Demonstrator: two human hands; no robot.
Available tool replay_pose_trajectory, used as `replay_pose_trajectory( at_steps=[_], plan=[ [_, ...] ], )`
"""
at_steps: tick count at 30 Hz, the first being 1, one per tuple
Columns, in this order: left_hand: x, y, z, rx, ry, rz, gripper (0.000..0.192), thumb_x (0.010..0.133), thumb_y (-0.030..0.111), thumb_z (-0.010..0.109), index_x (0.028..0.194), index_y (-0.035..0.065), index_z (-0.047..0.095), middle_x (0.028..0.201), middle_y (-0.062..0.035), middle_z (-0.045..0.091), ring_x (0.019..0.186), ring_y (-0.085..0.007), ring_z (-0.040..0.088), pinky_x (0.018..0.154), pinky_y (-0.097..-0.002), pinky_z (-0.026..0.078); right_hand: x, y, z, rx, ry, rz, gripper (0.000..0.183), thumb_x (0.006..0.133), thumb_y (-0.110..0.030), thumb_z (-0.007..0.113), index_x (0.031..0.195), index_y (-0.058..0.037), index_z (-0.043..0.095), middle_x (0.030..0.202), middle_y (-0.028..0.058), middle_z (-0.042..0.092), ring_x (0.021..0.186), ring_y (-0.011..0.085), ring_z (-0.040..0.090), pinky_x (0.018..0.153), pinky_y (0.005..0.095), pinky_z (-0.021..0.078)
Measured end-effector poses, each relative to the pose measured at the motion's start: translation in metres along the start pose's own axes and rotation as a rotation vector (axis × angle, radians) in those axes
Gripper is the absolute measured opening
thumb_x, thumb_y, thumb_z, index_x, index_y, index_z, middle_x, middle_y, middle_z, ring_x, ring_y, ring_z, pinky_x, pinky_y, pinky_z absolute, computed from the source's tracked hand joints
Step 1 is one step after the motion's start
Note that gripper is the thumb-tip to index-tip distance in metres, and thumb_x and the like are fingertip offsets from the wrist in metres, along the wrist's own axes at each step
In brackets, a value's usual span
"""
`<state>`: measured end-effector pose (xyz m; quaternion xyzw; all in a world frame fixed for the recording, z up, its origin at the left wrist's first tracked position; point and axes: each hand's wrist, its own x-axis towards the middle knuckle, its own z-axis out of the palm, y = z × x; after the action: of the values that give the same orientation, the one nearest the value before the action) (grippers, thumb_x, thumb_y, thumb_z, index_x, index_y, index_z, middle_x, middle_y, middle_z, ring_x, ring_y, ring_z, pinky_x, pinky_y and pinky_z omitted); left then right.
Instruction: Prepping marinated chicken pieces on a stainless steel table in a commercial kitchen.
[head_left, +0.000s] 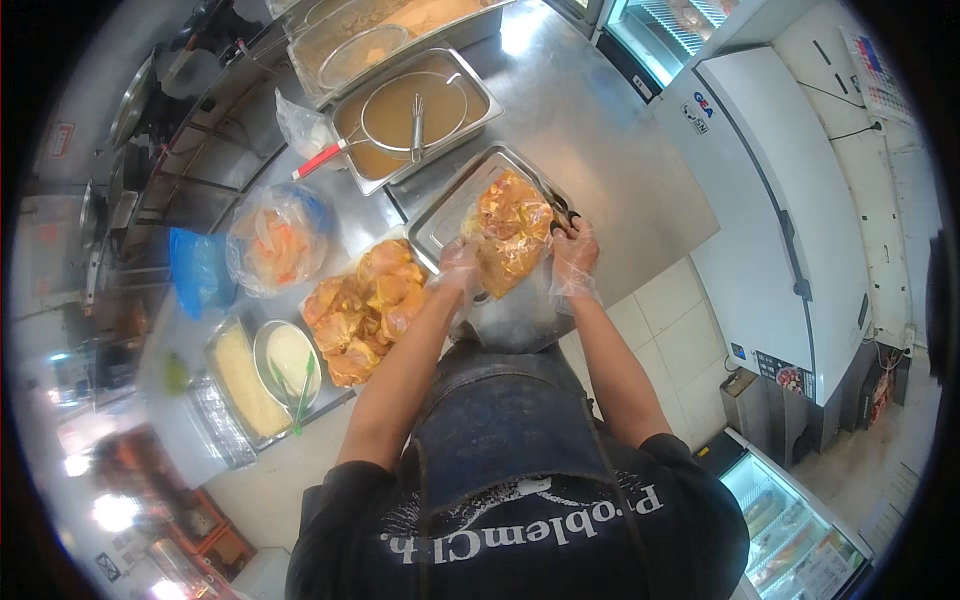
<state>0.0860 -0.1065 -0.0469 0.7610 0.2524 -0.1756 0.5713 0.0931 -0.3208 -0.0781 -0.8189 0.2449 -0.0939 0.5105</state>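
My left hand (459, 264), in a clear plastic glove, grips the left edge of a clear plastic bag of marinated raw meat (513, 217). Gloved as well, my right hand (574, 251) has its fingers through the black handles of kitchen scissors (559, 214) at the bag's right side; whether the blades are apart cannot be told. Bag and hands are over the near part of a shallow steel tray (442, 206). Left of my left hand lies a pile of marinated raw chicken pieces (360, 311) on a pale board or tray.
Beyond the tray stands a steel pan of brownish liquid (382, 154) with a strainer and whisk. To the left are a clear bag of orange-pink contents (276, 244), a blue bag (199, 270), a steel bowl (262, 352) and a crumb-filled tray (244, 375). A white freezer (780, 217) stands right.
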Motion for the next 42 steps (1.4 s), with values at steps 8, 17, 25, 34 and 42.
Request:
replay_pose_trajectory(
  at_steps=[8, 17, 25, 34, 42],
  plan=[
    [-0.028, 0.074, -0.018, -0.357, -0.128, 0.021, 0.023, 0.107, 0.033, 0.063, 0.097, 0.0124, 0.065, 0.082, 0.0026, 0.059, 0.069, -0.0128, 0.052, 0.063, -0.0283, 0.045, 0.021, 0.014, 0.016, 0.074, -0.098, -0.108, 0.042, 0.089, -0.008, 0.078, 0.128, 0.0024, 0.067, 0.104, 0.0187, 0.080, 0.092, 0.0274, 0.079, 0.086, 0.0390, 0.0612],
    [0.007, 0.027, -0.049, 0.299, -0.106, 0.250, 0.022, 0.101, 0.017, 0.058, 0.111, 0.0007, 0.068, 0.103, -0.0193, 0.072, 0.097, -0.0292, 0.070, 0.085, -0.0440, 0.057, 0.036, -0.004, -0.001, -0.441, 0.054, -0.409, 0.036, 0.082, -0.022, 0.083, 0.113, -0.0044, 0.077, 0.117, 0.0161, 0.069, 0.114, 0.0337, 0.064, 0.098, 0.0454, 0.0551],
    [0.005, -0.005, -0.040, 1.089, -0.015, 0.553, 0.027, 0.088, 0.010, 0.069, 0.111, -0.0036, 0.071, 0.106, -0.0293, 0.074, 0.101, -0.0419, 0.075, 0.086, -0.0484, 0.061, 0.067, -0.043, 0.004, -0.870, -0.176, -0.384, 0.033, 0.088, -0.020, 0.071, 0.116, -0.0039, 0.079, 0.136, 0.0164, 0.063, 0.126, 0.0353, 0.059, 0.104, 0.0438, 0.0530],
    [0.015, 0.013, -0.027, 0.999, -0.075, 0.152, 0.040, 0.095, 0.025, 0.067, 0.120, -0.0054, 0.072, 0.119, -0.0302, 0.074, 0.110, -0.0449, 0.074, 0.096, -0.0486, 0.060, 0.061, -0.047, 0.015, -0.894, -0.243, -0.181, 0.037, 0.097, -0.020, 0.062, 0.121, 0.0055, 0.075, 0.141, 0.0222, 0.059, 0.127, 0.0347, 0.061, 0.107, 0.0425, 0.0527],
    [0.014, -0.012, -0.040, 0.857, -0.031, 0.276, 0.039, 0.090, 0.025, 0.070, 0.118, -0.0029, 0.071, 0.120, -0.0295, 0.072, 0.114, -0.0454, 0.071, 0.100, -0.0481, 0.057, 0.057, -0.024, 0.007, -0.888, -0.064, -0.710, 0.022, 0.091, -0.024, 0.069, 0.092, -0.0031, 0.076, 0.113, 0.0164, 0.069, 0.107, 0.0319, 0.065, 0.086, 0.0457, 0.0555]
  ],
)
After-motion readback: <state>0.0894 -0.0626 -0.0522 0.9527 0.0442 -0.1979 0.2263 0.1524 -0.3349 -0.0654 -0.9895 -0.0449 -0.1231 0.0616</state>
